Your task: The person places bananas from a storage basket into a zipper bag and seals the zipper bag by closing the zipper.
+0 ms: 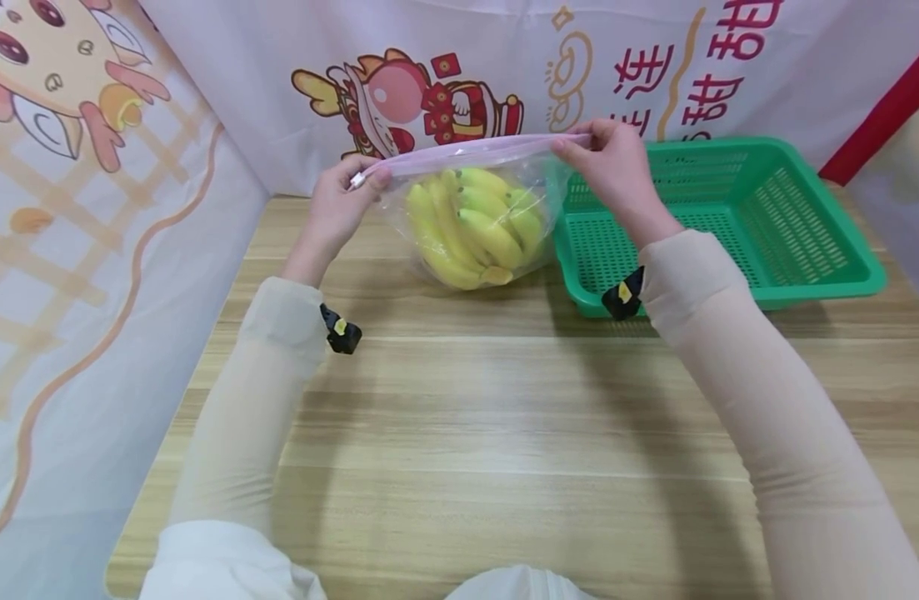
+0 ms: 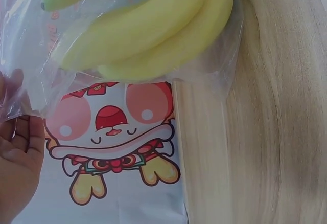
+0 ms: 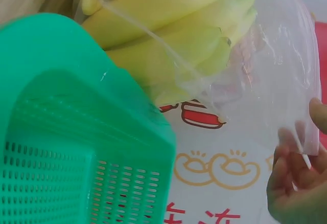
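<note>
A clear plastic zipper bag point(image 1: 466, 152) with a pink top strip stands on the table, a bunch of yellow bananas point(image 1: 489, 229) inside it. My left hand point(image 1: 335, 204) pinches the bag's upper left corner, beside a small white slider point(image 1: 357, 179). At the upper right corner, my right hand point(image 1: 616, 171) pinches the strip between thumb and fingers. The top edge is stretched between both hands. In the left wrist view, the left hand point(image 2: 20, 168) is partly cut off by the frame. Fingers show through the clear film in the right wrist view, beside the bananas point(image 3: 168, 24).
A green slotted plastic basket point(image 1: 826, 287) stands right of the bag, under my right forearm. Behind rises a printed white cloth point(image 1: 242, 83), and another patterned cloth point(image 1: 77, 292) lines the left side. The wooden table point(image 1: 489, 433) extends toward me.
</note>
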The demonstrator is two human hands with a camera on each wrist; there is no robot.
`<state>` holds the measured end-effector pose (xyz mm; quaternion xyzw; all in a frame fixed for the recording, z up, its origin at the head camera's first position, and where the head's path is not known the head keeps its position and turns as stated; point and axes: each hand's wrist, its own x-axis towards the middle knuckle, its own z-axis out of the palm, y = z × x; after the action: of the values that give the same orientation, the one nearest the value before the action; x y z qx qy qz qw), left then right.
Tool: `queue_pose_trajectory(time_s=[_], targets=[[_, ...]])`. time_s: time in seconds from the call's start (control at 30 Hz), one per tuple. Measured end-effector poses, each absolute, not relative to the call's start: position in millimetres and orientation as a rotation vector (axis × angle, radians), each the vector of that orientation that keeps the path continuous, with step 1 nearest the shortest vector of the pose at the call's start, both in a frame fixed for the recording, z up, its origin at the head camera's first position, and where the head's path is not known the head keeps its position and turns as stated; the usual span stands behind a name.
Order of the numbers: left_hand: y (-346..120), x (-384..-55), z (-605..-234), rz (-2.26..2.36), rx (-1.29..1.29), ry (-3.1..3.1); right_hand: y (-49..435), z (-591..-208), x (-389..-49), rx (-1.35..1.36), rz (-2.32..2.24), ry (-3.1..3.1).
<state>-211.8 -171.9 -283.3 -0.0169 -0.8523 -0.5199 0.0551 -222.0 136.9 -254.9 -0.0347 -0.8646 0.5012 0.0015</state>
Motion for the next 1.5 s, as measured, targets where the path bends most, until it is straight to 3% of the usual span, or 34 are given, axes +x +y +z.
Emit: queue_pose_trajectory(time_s=[0.4,0.93,1.5], targets=[[-173,-214,-275,-1.504,0.025,-2.652,103,-239,-210,0.227,1.049,-2.698],[-180,-210,-268,-1.607,0.091,-2.682,28,-215,-187,0.655,0.916,-2.854],[-180,-208,-267,-1.556,0.034,-2.731,-10,-229,-191,0.98,0.43,-3.002]])
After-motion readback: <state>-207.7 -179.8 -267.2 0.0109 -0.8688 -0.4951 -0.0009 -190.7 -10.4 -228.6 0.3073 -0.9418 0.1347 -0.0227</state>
